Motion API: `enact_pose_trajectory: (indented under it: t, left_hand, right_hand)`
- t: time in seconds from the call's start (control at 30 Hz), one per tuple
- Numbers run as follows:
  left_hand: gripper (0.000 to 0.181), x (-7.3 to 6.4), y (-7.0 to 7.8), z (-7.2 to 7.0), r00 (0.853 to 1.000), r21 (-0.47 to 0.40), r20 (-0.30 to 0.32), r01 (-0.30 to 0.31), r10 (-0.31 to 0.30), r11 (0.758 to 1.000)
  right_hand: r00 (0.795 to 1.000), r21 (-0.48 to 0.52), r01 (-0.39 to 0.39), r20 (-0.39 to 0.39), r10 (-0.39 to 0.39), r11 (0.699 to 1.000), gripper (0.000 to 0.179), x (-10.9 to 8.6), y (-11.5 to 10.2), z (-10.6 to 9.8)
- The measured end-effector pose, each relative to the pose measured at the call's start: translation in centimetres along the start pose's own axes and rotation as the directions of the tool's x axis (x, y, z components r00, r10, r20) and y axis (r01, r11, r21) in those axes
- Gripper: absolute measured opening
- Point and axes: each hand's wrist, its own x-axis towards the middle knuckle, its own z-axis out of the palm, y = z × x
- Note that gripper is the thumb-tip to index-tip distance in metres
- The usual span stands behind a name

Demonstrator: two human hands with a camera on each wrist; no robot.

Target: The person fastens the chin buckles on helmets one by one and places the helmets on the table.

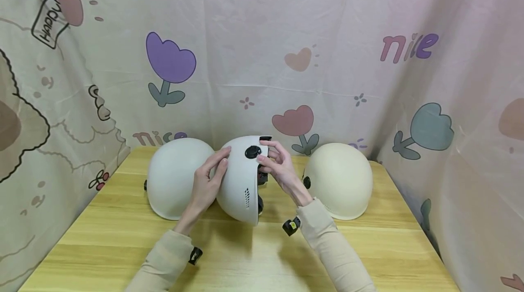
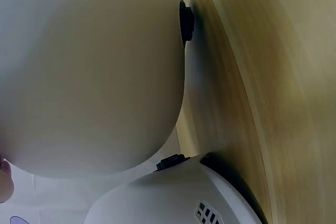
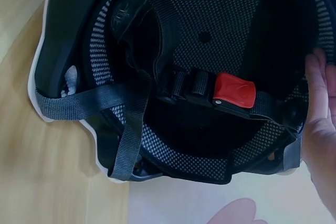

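Observation:
Between my hands is a white helmet point(image 1: 237, 183), tilted on its side with its opening facing right. Its shell carries a round black knob point(image 1: 253, 152) and a patch of small vents. My left hand point(image 1: 207, 180) rests fingers and thumb on the shell's left side. At the upper right rim my right hand point(image 1: 280, 169) grips the edge, thumb outside near the knob. Inside, the right wrist view shows black padding point(image 3: 220, 19), dark straps point(image 3: 79, 103) and a red buckle clip point(image 3: 234, 90). The right fingers point(image 3: 316, 90) lie along the inner side there.
A second white helmet point(image 1: 176, 178) stands just left, and a cream helmet point(image 1: 340, 178) sits to the right. All are over a wooden table point(image 1: 229, 264). A printed curtain point(image 1: 245, 51) hangs behind. Up close in the left wrist view is a pale shell point(image 2: 89, 77).

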Motion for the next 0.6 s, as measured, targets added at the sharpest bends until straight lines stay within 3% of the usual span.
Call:
enact_pose_trajectory:
  t: [0.6]
  left_hand:
    - [0.035,-0.08,-0.13,0.22,0.999,0.036,0.017,0.041,-0.041,0.999]
  right_hand:
    - [1.0,0.119,0.002,-0.024,0.001,0.993,0.048,-0.23,0.59,-0.6]
